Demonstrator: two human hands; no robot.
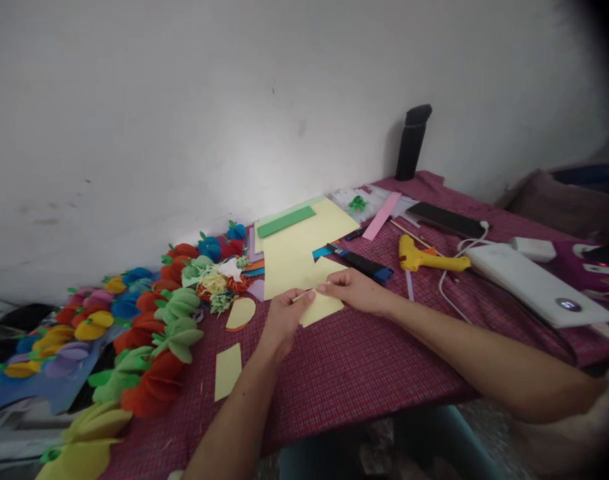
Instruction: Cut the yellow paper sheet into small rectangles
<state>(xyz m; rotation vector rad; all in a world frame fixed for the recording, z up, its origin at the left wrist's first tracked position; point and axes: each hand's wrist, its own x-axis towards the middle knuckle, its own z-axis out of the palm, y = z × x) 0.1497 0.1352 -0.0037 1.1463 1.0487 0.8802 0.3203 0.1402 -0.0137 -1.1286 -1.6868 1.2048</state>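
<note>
My left hand and my right hand meet near the table's middle, both pinching a small pale yellow piece of paper. Thumbs and fingertips come together at its upper edge, and part of the piece is hidden by them. Just behind lies a large pale yellow sheet with a green strip on it. A utility knife with a dark blue handle rests beyond my right hand. Left of my left hand are a rounded yellow paper piece and a yellow rectangle.
Many colourful paper flowers line the table's left side, beside shredded paper scraps. To the right are a yellow glue gun, a white power bank with a cable, and a dark phone. A black bottle stands by the wall.
</note>
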